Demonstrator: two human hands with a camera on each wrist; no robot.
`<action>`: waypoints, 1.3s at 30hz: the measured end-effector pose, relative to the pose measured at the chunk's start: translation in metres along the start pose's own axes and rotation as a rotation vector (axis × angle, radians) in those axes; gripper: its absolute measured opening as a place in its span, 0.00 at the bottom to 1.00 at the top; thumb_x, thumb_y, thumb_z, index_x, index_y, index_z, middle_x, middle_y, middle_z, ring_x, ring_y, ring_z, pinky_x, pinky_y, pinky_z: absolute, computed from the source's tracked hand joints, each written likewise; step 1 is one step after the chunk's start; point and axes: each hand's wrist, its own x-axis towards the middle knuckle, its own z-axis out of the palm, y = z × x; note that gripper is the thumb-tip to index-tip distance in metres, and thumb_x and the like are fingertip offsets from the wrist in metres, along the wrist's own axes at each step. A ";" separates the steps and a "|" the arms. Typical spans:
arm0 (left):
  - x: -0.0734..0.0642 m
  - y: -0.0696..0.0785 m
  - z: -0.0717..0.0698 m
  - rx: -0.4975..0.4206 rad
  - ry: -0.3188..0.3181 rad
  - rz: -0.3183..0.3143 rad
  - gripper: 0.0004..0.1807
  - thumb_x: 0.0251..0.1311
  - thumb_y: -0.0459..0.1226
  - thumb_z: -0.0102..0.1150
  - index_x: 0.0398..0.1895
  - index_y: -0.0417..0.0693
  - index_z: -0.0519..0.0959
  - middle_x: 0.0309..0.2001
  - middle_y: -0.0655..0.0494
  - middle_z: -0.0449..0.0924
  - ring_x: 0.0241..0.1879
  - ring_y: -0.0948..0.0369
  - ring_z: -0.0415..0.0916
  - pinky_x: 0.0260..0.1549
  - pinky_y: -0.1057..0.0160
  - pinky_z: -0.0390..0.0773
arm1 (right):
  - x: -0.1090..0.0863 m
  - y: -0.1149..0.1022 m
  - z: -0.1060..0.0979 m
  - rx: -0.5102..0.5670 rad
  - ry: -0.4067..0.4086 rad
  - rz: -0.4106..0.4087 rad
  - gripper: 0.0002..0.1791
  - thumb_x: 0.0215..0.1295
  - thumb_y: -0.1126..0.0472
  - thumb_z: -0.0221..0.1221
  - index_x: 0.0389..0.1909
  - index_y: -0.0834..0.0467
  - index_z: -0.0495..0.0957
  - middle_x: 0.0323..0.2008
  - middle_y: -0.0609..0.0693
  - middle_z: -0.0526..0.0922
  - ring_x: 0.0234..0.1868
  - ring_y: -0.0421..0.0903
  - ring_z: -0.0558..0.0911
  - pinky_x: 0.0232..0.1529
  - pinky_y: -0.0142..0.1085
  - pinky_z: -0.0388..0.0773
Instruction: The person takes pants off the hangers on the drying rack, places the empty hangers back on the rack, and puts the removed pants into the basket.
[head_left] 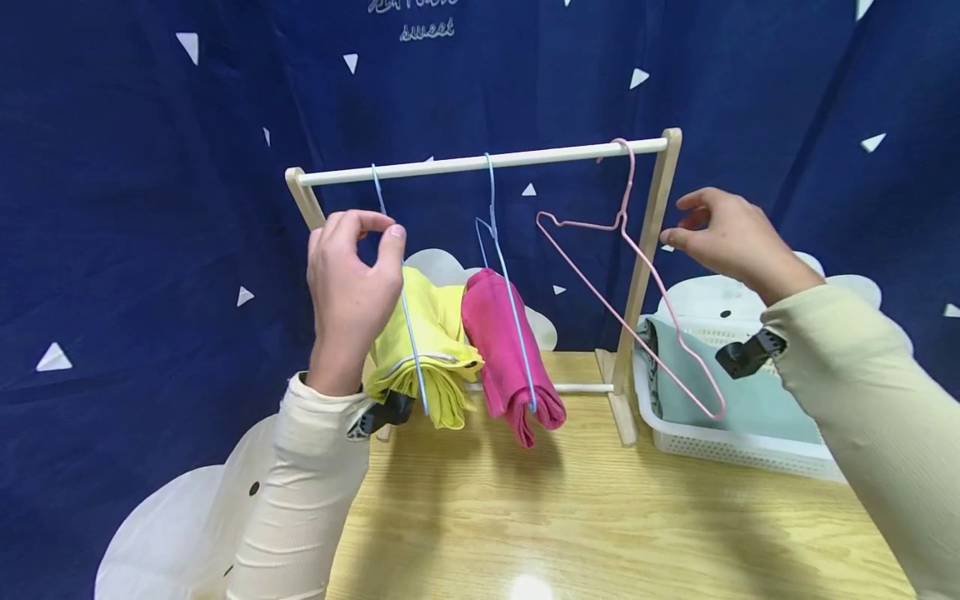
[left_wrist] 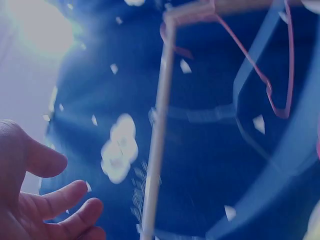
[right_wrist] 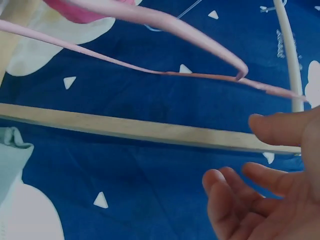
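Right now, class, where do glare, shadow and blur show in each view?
Head: glare on the table at the bottom edge, shadows below the yellow cloth and pink cloth; left wrist: blown-out light at upper left, haze over the curtain, the rail soft; right wrist: no such glare, white triangles fairly crisp.

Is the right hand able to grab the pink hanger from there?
Probably yes. The right hand looks empty and near, and no cloth hangs on the pink hanger. In the head view a wooden post shows between them, so the hand may need to go around it.
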 end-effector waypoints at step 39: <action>-0.043 0.036 0.059 -0.143 -0.377 -0.037 0.15 0.65 0.45 0.57 0.50 0.48 0.78 0.58 0.54 0.74 0.55 0.55 0.73 0.54 0.51 0.74 | 0.049 0.032 0.010 0.115 -0.128 -0.127 0.28 0.76 0.44 0.48 0.66 0.58 0.69 0.48 0.57 0.80 0.37 0.44 0.78 0.47 0.37 0.77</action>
